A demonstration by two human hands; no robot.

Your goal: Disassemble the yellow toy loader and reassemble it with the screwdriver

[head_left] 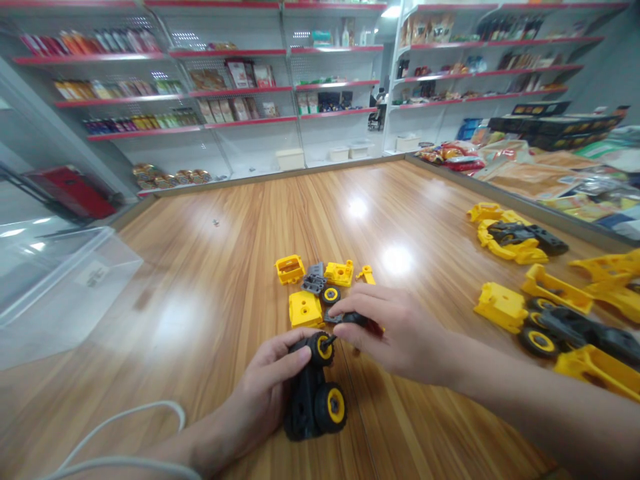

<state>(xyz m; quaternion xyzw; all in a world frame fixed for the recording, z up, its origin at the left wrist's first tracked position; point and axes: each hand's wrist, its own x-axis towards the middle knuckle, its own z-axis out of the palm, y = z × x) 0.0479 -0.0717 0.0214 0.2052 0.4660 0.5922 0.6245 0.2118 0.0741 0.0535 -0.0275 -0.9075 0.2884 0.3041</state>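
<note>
My left hand (267, 373) is closed around a black toy truck chassis (301, 400), tilted so that two wheels with yellow hubs face right. In my right hand (395, 327) is a small screwdriver (355, 319) with a dark handle. Its tip meets the hub of the upper wheel (324, 348); whether it sits in a screw is too small to tell. Just beyond my hands lie a yellow block (305, 309), a yellow box-shaped part (290, 269), another yellow part (339, 273), a grey part (314, 280) and a loose wheel (331, 295).
More yellow and black toy vehicle parts (505, 307) lie on the right of the wooden table (240, 267). A clear plastic bin (65, 287) stands at the left, and a white cable (120, 408) is near my left forearm. Packaged goods (530, 167) sit beyond the right edge.
</note>
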